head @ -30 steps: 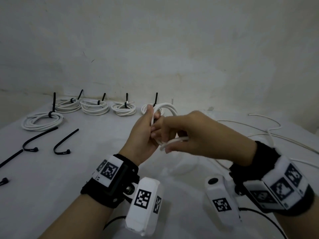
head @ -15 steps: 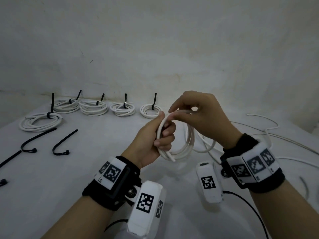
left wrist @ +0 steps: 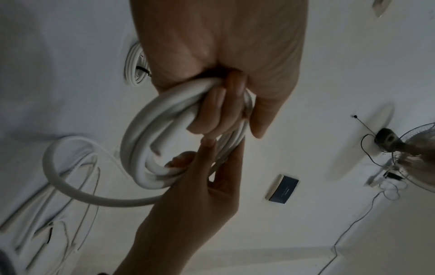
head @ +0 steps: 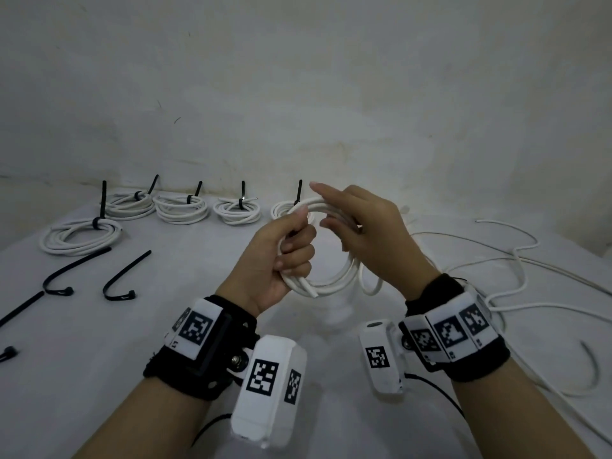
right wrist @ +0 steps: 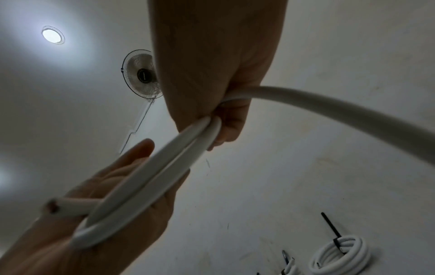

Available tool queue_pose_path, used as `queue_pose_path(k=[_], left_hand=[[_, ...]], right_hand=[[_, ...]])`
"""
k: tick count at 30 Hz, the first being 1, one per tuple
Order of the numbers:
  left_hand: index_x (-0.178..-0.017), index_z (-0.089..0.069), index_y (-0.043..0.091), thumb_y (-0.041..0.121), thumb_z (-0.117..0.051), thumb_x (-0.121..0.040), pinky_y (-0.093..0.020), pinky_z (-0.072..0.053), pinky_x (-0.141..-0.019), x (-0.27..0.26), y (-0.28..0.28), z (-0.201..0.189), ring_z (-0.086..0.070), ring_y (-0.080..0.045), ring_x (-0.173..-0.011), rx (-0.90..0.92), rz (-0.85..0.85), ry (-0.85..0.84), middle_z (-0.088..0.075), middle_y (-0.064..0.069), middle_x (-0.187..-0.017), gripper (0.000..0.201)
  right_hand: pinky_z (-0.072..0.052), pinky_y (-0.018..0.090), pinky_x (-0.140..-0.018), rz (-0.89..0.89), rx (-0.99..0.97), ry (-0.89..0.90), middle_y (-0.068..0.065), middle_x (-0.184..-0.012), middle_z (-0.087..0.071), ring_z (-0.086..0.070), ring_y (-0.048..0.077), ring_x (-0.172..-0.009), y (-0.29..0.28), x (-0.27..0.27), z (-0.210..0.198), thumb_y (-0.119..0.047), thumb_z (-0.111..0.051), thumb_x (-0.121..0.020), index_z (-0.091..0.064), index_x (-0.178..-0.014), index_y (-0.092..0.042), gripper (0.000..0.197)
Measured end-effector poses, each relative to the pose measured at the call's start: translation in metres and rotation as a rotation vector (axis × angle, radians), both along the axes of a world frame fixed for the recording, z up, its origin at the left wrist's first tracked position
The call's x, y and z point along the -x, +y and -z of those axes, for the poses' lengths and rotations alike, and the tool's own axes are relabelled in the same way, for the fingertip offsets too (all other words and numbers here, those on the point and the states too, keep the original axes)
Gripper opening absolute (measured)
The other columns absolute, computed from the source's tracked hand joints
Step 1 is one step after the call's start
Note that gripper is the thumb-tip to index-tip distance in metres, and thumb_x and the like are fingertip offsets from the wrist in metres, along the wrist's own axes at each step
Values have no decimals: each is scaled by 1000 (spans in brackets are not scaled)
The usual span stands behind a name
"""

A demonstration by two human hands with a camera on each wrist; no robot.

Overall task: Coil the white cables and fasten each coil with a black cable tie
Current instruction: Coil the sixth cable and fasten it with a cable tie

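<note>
My left hand (head: 288, 256) grips a partly wound coil of white cable (head: 334, 283) above the table, fingers curled round its left side. The cut cable end (head: 311, 291) sticks out below that fist. My right hand (head: 351, 226) holds the same cable at the coil's upper right, with the index finger pointing up. In the left wrist view the fingers (left wrist: 216, 111) wrap the loops (left wrist: 141, 139). In the right wrist view the free cable (right wrist: 329, 104) runs out of my right hand (right wrist: 212, 83) to the right. Two loose black cable ties (head: 76, 270) (head: 126, 276) lie at the left.
Several tied white coils (head: 182, 210) with upright black tie tails line the back of the white table (head: 165, 326), and one more (head: 79, 236) lies at the far left. Loose white cables (head: 496, 260) sprawl at the right. More black ties (head: 20, 309) lie at the left edge.
My right hand swung the cable from low in front of the left hand up and over the coil's top, adding a loop. The left hand kept its grip on the coil.
</note>
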State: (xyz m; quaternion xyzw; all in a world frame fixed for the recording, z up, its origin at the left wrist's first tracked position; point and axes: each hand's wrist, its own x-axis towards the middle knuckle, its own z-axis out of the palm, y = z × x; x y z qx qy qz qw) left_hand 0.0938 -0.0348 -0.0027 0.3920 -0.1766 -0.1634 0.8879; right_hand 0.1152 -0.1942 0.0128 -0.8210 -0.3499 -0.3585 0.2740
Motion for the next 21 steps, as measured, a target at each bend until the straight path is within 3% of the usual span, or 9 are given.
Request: queue_pose_path(k=[2,5,8,12,17,18,21], left_hand=[[-69,-38,16,29,-51,-88,-13,-23,-33,-2,-1,0,-24,-1,-31,-133,-111,-26,-26,8,-47,26],[-87,-59,9,26,-49,-95,-18,-40,-43,-7,3,2,-40,-5,-41,-368,-304,-128,-38,4,-57,21],[-95,-65,10,27,-50,-95,-23,-51,-55,-8,8,4,-49,-7,-49,-540,-390,-223,-47,2,-64,22],[-80,-52,12,28,-38,-101,-22,-43,-49,-3,2,3,-39,-5,-43,-598,-383,-263,-39,10,-50,29],[-73,-44,16,30,-37,-100,-17,-32,-42,-1,-6,2,-30,-3,-40,-490,-419,-235,-34,13,-48,32],[-72,-44,16,30,-37,-100,-17,-31,-41,-2,-7,2,-29,-3,-40,-474,-434,-233,-33,13,-48,32],[-73,-44,17,29,-36,-101,-17,-30,-41,-3,-9,4,-28,-3,-40,-446,-465,-231,-32,13,-48,32]], right_hand=[[-38,9,-64,-6,12,-16,-5,-79,-49,-44,-7,-60,-2,-2,1,-6,-59,-87,-57,-129,-7,42],[-37,6,-66,-2,39,-37,-7,-80,-51,-44,-4,-57,-2,-2,1,-6,-57,-87,-60,-124,-5,36],[-36,3,-66,-9,48,-35,-8,-78,-52,-48,-14,-62,-2,-3,3,-6,-58,-87,-62,-119,-4,32],[-35,2,-67,-19,49,-48,-9,-78,-51,-47,-15,-64,-3,-5,5,-5,-59,-87,-64,-115,-3,28],[-37,5,-61,-3,-28,-95,-7,-73,-53,-44,4,-59,1,0,5,-4,-62,-87,-66,-109,-4,23],[-38,8,-56,-29,-99,-18,-6,-71,-56,-48,9,-53,2,3,4,-6,-62,-89,-67,-109,-6,21],[-41,17,-45,-190,-465,453,0,-66,-59,-50,11,-39,7,11,2,-13,-56,-95,-68,-110,-15,19]])
